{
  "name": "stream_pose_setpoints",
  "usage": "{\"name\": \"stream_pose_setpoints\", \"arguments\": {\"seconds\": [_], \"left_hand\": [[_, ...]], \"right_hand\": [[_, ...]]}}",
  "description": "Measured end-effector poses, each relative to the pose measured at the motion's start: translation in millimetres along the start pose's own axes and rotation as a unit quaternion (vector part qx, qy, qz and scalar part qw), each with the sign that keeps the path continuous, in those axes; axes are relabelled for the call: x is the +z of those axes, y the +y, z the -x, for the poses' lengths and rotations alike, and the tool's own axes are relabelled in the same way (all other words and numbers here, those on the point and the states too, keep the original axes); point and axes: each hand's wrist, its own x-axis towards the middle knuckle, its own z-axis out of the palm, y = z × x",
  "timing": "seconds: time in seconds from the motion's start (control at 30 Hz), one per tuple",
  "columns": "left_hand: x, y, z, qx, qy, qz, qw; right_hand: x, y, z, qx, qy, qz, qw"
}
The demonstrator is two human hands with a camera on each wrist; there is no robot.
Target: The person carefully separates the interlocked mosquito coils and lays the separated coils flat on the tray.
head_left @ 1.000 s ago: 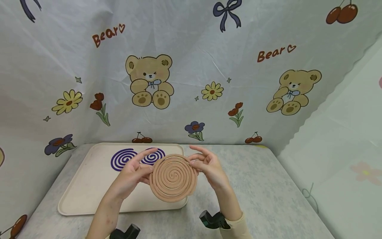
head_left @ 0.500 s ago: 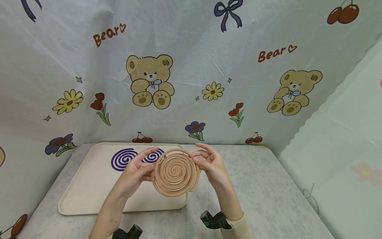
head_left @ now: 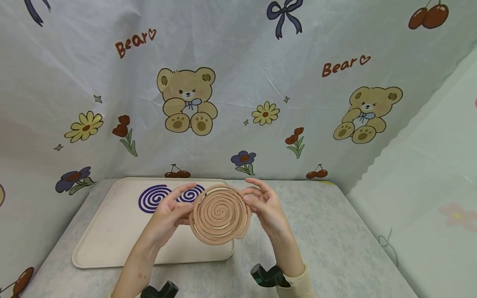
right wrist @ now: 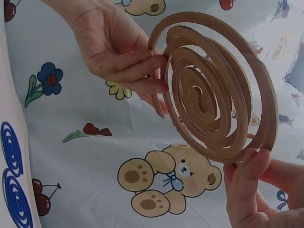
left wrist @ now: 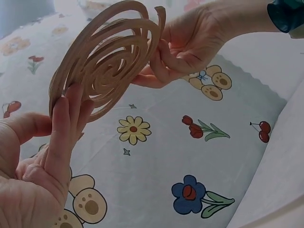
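Note:
A tan mosquito coil (head_left: pixel 220 225) is held up above the tray's right part, its flat face towards the head camera. My left hand (head_left: pixel 164 217) pinches its left edge between thumb and fingers, the index finger stretched out past it. At the upper right edge my right hand (head_left: pixel 266 209) pinches the rim with thumb and fingers. Seen from the side in the right wrist view, the coil's (right wrist: pixel 218 128) turns stand partly apart with gaps between them. In the left wrist view a loose outer end of the coil (left wrist: pixel 160 21) sticks up beside the right hand's fingers.
The cream tray (head_left: pixel 108 231) lies on the left of the grey table (head_left: pixel 316 240). On it are two purple-blue spiral coils, one at the left (head_left: pixel 149 199) and one partly behind the left index finger (head_left: pixel 193 193). A bear-printed cloth (head_left: pixel 231 82) hangs behind the table.
Both hands have shifted slightly up and to the right with the coil. A gap opened under its top outer turn half a second ago and looks narrower now.

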Motion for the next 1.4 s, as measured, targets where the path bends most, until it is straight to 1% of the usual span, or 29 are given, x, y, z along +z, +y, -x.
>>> {"name": "stream_pose_setpoints", "arguments": {"seconds": [0.13, 0.23, 0.37, 0.43, 0.57, 0.67, 0.9, 1.0, 1.13, 1.4], "left_hand": [[2.3, 2.2, 1.0, 0.011, 0.023, -0.028, 0.9993], [3.4, 3.3, 1.0, 0.016, 0.023, -0.039, 0.9989], [3.6, 1.9, -0.7, 0.0, 0.01, -0.012, 0.9999], [3.3, 0.5, -1.9, -0.011, 0.006, 0.005, 0.9999], [2.6, -1.4, -3.4, -0.022, -0.001, 0.025, 0.9994], [1.9, -1.7, -3.6, -0.021, -0.008, 0.033, 0.9992], [0.5, -0.7, -1.6, -0.003, -0.024, 0.043, 0.9988], [0.3, -0.1, -0.9, 0.003, -0.025, 0.037, 0.999], [0.4, 0.3, -0.7, 0.007, -0.024, 0.029, 0.9993], [1.3, 2.1, 1.5, 0.016, -0.023, -0.008, 0.9996]], "right_hand": [[0.1, -0.4, 0.8, -0.013, 0.003, 0.0, 1.0], [-0.5, 0.2, 0.6, -0.034, -0.004, -0.003, 0.999], [-0.9, 1.4, 0.6, -0.086, -0.024, -0.007, 0.996], [-0.6, 1.6, 0.9, -0.105, -0.032, -0.009, 0.994], [1.0, 0.8, 1.3, -0.114, -0.042, -0.021, 0.992], [2.2, -0.6, 1.7, -0.1, -0.039, -0.03, 0.994], [4.2, -2.6, 1.8, -0.032, 0.0, -0.038, 0.999], [4.7, -2.8, 1.8, -0.015, 0.015, -0.029, 0.999], [4.7, -2.8, 1.9, -0.002, 0.026, -0.02, 0.999], [4.1, -3.0, 1.8, 0.029, 0.028, -0.017, 0.999]]}}
